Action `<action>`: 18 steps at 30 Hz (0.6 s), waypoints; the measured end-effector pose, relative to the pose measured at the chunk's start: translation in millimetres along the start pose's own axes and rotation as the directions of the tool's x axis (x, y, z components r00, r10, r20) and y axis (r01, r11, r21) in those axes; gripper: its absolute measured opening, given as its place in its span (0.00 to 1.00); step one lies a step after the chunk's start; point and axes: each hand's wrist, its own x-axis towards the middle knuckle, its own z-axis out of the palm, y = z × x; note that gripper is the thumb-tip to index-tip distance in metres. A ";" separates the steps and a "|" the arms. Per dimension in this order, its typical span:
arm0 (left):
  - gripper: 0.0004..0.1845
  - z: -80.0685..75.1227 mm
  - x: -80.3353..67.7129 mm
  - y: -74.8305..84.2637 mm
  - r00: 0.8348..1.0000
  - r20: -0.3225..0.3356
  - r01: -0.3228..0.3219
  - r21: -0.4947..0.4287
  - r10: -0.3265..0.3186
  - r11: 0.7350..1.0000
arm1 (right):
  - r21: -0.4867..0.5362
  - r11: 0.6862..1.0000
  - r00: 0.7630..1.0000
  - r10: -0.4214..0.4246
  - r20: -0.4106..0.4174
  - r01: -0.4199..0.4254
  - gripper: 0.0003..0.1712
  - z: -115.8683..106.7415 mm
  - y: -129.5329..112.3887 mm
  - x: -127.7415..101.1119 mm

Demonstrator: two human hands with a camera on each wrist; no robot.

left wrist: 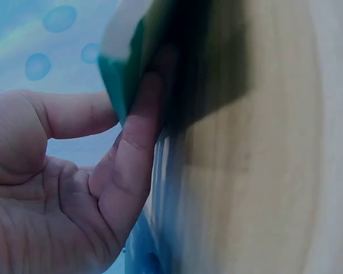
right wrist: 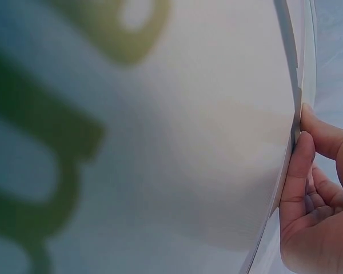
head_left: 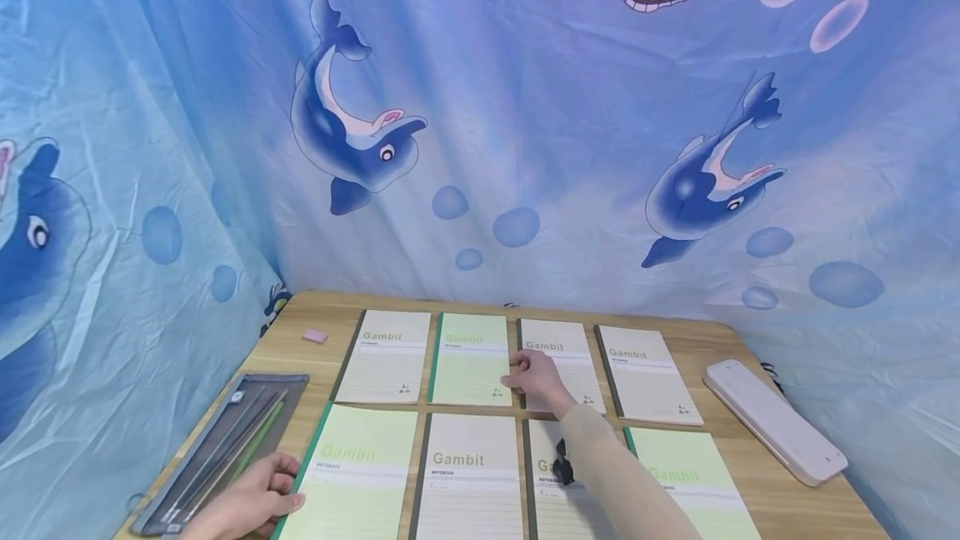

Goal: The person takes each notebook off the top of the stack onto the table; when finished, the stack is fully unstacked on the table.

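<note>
While both hands (head_left: 247, 502) (head_left: 534, 377) pinch notebook edges, wooden table (head_left: 300, 357), eight notebooks (head_left: 468, 359), dolphin-print blue curtain (head_left: 525, 107) behind.

Blue dolphin-print cloth (head_left: 525, 107) backdrop behind a light wooden table (head_left: 720, 340).

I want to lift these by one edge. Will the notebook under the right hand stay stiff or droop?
Likely droops: the notebook looks thin and soft-covered, and the right hand pinches its left edge. Probably light. Flat on the smooth table, it may slide when pushed.

Green and cream notebooks (head_left: 471, 359), dolphin-patterned blue cloth (head_left: 525, 123)
</note>
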 end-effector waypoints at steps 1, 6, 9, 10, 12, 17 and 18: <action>0.15 2.4 -0.4 1.1 1.000 -0.026 0.011 0.020 -0.011 1.000 | 0.000 1.000 1.000 -0.002 0.000 0.002 0.22 0.1 -0.1 -0.2; 0.13 14.6 -1.2 7.2 0.981 -0.182 0.092 0.118 -0.069 0.989 | -0.002 1.000 1.000 -0.002 -0.004 0.002 0.21 0.0 0.1 -1.1; 0.12 17.5 -1.2 10.3 0.968 -0.235 0.138 0.184 -0.093 0.973 | -0.003 1.000 1.000 0.000 -0.003 0.000 0.21 0.0 0.7 -1.3; 0.12 17.2 -1.5 10.4 0.967 -0.237 0.142 0.211 -0.090 0.967 | -0.002 1.000 1.000 -0.001 -0.003 0.001 0.21 0.1 0.8 -1.4; 0.13 16.2 -1.8 10.2 0.966 -0.243 0.152 0.265 -0.087 0.952 | -0.003 1.000 1.000 -0.013 -0.001 0.013 0.21 0.5 1.1 -1.6; 0.15 13.7 -0.8 7.5 0.962 -0.268 0.166 0.412 -0.056 0.896 | 0.003 1.000 1.000 -0.015 -0.003 0.015 0.21 0.8 2.1 -1.1; 0.15 13.2 -0.4 6.9 0.961 -0.271 0.168 0.443 -0.047 0.881 | 0.005 1.000 1.000 -0.013 -0.002 0.013 0.21 0.9 2.3 -0.9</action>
